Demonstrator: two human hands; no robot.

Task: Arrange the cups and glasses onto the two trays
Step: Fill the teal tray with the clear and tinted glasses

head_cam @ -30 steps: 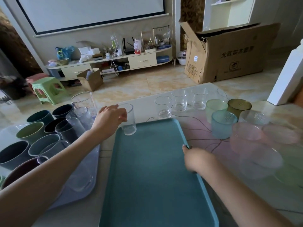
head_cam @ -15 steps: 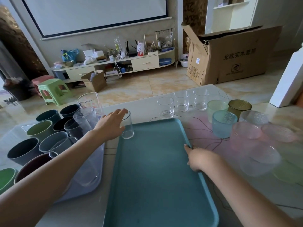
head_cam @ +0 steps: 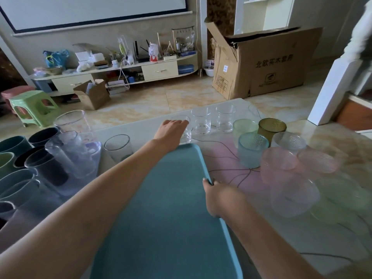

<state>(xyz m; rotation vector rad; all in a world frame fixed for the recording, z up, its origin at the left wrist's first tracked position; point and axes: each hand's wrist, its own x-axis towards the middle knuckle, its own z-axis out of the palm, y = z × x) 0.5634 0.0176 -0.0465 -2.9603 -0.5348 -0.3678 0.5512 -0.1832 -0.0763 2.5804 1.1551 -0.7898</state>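
A pale counter (head_cam: 314, 238) fills the lower view. Lying at its centre is a large teal tray (head_cam: 161, 208), long and bare, probably light and stiff plastic, best held by its raised rim. At 9 o'clock a second, clear tray (head_cam: 50, 200) carries dark and green cups (head_cam: 12, 146) and tall clear tumblers (head_cam: 66, 156). At 3 o'clock a cluster of tinted glasses (head_cam: 252, 149) in blue, amber, green and pink stands on the counter, some blurred. At 12 o'clock a row of small clear glasses (head_cam: 201, 122) stands just past the teal tray's far edge. One clear glass (head_cam: 117, 147) stands between the two trays.

The left hand (head_cam: 172, 130) reaches across the teal tray and curls around the leftmost glass (head_cam: 185, 131) of the row; whether it is lifted cannot be told. The right hand (head_cam: 218, 195) pinches the tray's right rim, thumb on top.

The glasses look rigid, smooth, likely slippery and breakable; a grip around the wall, below the rim, seems safest.
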